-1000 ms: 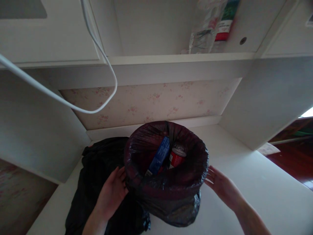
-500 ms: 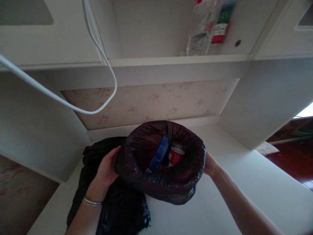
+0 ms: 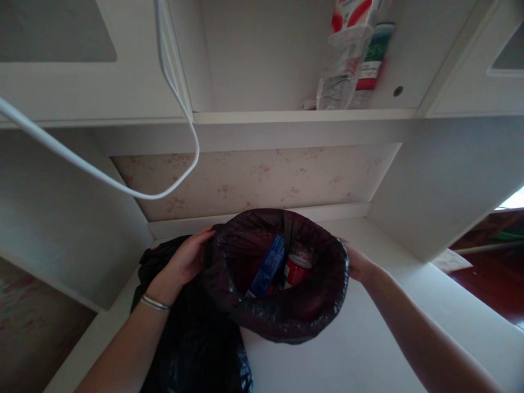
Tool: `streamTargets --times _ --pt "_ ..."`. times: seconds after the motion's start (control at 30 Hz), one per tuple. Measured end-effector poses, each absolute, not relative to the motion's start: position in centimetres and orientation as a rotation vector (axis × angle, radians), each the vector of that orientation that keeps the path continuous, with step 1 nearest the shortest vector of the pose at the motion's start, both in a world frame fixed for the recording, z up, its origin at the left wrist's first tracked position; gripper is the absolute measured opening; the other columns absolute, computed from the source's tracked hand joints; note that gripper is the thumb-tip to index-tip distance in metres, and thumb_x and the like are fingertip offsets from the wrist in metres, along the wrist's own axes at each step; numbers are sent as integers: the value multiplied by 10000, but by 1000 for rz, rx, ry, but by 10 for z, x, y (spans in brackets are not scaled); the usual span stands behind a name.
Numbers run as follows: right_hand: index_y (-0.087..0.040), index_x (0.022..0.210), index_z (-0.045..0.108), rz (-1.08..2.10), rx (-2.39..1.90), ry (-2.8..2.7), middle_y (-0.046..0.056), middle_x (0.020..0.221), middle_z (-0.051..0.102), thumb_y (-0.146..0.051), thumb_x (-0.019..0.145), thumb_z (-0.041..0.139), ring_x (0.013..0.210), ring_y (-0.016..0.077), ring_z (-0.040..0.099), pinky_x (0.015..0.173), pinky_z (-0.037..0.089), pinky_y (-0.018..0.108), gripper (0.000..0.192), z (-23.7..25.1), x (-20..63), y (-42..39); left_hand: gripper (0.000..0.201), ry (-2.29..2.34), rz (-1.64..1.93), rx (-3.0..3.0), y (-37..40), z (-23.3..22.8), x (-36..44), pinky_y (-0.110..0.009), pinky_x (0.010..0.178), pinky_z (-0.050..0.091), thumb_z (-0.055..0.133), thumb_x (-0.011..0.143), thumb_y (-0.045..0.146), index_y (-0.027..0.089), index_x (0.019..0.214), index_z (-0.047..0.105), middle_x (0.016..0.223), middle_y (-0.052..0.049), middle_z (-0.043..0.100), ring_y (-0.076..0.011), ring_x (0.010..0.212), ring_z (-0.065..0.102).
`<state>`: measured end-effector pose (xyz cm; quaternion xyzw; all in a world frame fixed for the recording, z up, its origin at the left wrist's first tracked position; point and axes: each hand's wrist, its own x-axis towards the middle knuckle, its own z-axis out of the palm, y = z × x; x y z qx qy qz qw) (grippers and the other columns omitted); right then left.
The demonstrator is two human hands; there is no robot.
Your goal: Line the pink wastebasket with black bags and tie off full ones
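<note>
Head view: curled fingers of my left hand (image 3: 185,261) and right hand (image 3: 359,264) hold opposite sides of a round bin lined with glossy dark plastic (image 3: 282,321), right fingertips hidden. It should be light but slippery, best gripped under the rim. Inside sit a blue box (image 3: 268,267) and red can (image 3: 295,273); below, the white table (image 3: 335,360).

No text legible — print on box (image 3: 267,267) and can (image 3: 295,274) blurred

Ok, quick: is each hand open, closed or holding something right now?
Left hand: holding one side of the round, dark plastic-lined bin.
Right hand: holding its opposite side, partly hidden behind it.
</note>
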<state>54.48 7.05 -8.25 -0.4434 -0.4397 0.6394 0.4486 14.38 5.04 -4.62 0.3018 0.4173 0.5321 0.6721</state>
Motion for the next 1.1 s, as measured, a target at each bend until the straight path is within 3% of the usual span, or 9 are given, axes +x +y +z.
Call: streamTargets --times 0.23,0.43,0.57,0.73,0.87,1.0,1.1 --pt "-169 960 748 1524 -1056 -1000 72 903 812 -285 859 684 751 215 763 753 637 322 166 -40 542 102 204 1016 1363 707 62 -24 156 -269 640 583 706 842 103 198 1022 728 892 -17 795 -174 692 735" --pt "-226 1063 730 1501 -1047 -996 31 924 812 -255 877 689 730 200 753 688 632 312 193 -27 529 114 252 1049 1366 723 65 -12 160 -256 626 591 711 840 106 199 1074 723 849 -2 780 -156 668 719" --pt "-226 1106 735 1543 -1054 -1045 51 1006 814 -303 913 642 846 222 770 783 643 347 228 -25 523 118 234 1052 1281 778 70 -6 160 -253 619 585 709 838 111 205 1050 742 863 -6 788 -162 678 724" --pt "-121 971 769 1582 -1158 -1166 146 917 807 -287 848 719 766 267 758 744 648 400 212 -23 522 135 80 1120 1045 806 93 3 161 -316 536 561 733 834 204 127 828 753 710 -92 759 -224 572 695" --pt "-149 912 772 1402 -1188 -1230 100 867 802 -255 795 781 703 206 726 701 618 326 157 -23 518 150 32 1094 1093 862 105 11 167 -296 556 549 750 787 122 124 818 753 744 -85 769 -205 593 692" --pt "-224 1001 776 1089 -1187 -1248 31 1012 796 -421 794 795 918 192 725 872 572 307 285 -27 515 156 108 1039 1318 904 95 15 177 -243 626 536 747 803 143 169 907 759 797 -22 773 -157 671 700" --pt "-249 987 786 926 -1228 -1305 10 1077 783 -493 753 812 1058 204 686 968 517 306 339 -31 516 157 171 1021 1323 935 86 15 183 -244 693 549 800 772 185 165 938 767 849 -28 787 -161 738 716"
